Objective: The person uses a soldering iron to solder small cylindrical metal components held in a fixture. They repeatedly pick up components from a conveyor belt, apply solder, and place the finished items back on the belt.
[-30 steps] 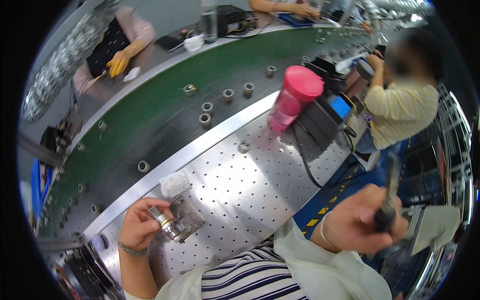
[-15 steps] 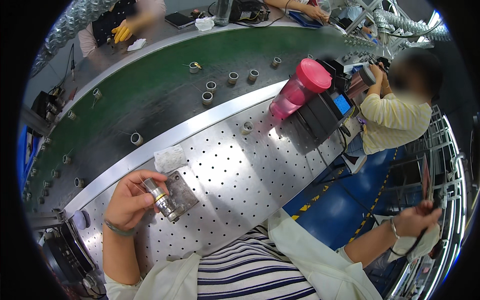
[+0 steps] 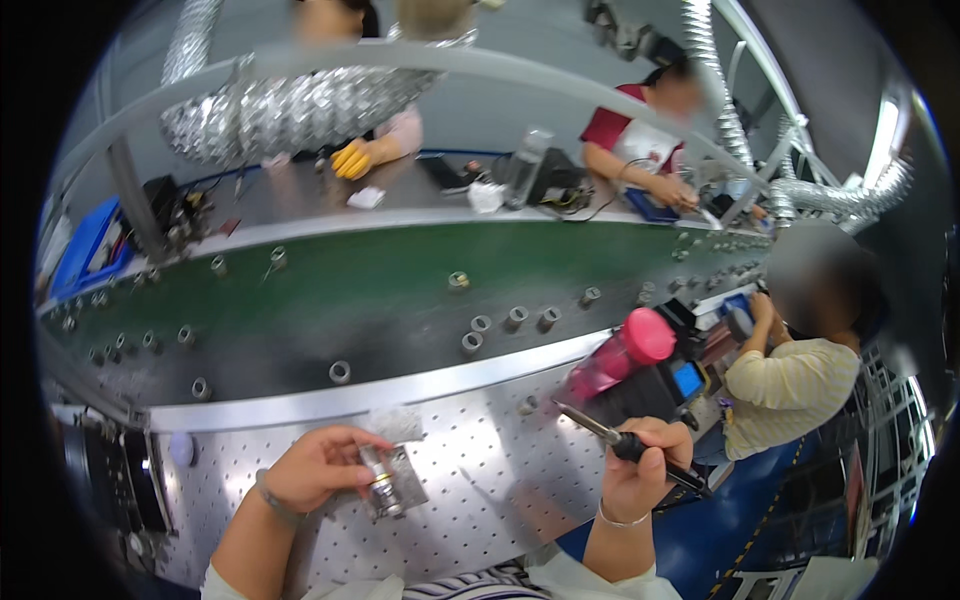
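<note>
My left hand point(image 3: 312, 470) grips a silver metal cylinder point(image 3: 381, 482) with a yellowish band, held between thumb and fingers. Just beneath and beside it lies a dark square metal plate point(image 3: 411, 476) on the perforated metal bench point(image 3: 480, 455). Raised at the bench's right side, my right hand point(image 3: 640, 485) is closed around the black handle of a soldering iron point(image 3: 628, 445). Its long metal tip points up and left, free of the cylinder. A white folded cloth point(image 3: 399, 425) lies past the plate.
A small metal ring point(image 3: 527, 405) stands near a pink-lidded tumbler point(image 3: 630, 350) and a black unit with a blue screen point(image 3: 655, 392). Beyond the bench runs a green belt point(image 3: 380, 290) carrying several metal rings. Co-workers sit across it and at right; a silver duct point(image 3: 290, 110) hangs overhead.
My right hand has come from the far right to over the bench and now shows a soldering iron. The view has tilted up; my left hand still holds the cylinder by the plate.
</note>
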A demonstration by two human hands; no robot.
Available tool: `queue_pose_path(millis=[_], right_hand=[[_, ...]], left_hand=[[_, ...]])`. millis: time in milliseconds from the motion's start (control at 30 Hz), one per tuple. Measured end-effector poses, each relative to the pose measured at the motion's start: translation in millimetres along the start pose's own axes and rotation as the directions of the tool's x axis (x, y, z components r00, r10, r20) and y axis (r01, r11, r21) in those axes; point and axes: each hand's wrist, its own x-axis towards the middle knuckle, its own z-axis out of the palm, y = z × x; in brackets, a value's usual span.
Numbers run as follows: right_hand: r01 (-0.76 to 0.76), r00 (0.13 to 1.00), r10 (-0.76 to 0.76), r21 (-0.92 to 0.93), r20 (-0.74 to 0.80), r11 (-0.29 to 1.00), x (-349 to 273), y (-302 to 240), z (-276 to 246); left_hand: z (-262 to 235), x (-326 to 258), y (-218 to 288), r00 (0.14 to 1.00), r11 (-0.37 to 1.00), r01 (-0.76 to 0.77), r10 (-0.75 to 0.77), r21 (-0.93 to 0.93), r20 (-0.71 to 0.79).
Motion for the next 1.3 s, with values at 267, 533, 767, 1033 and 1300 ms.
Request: queue_pose_path(millis=[267, 533, 767, 1033, 1300], right_hand=[[-0.001, 0.856, 0.050, -0.095, 0.514, 0.995, 0, 32, 42], [-0.616, 0.717, 0.512, 0.086, 0.472, 0.783, -30, 57, 42], [-0.673, 0.667, 0.557, 0.079, 0.494, 0.735, -33, 67, 40], [-0.663, 0.676, 0.527, 0.113, 0.515, 0.741, -34, 70, 49], [-0.657, 0.664, 0.488, 0.131, 0.566, 0.742, -35, 74, 43]], left_hand=[[0, 11, -6, 1.000, 0.998, 0.013, -0.013, 0.059, 0.001], [5, 4, -15, 0.982, 0.991, -0.133, 0.126, -0.035, -0.142], [7, 5, -19, 0.939, 0.957, -0.281, 0.290, 0.075, -0.186], [7, 5, -19, 0.939, 0.954, -0.288, 0.298, 0.078, -0.174], [6, 4, -20, 0.939, 0.952, -0.284, 0.301, 0.118, -0.167]])
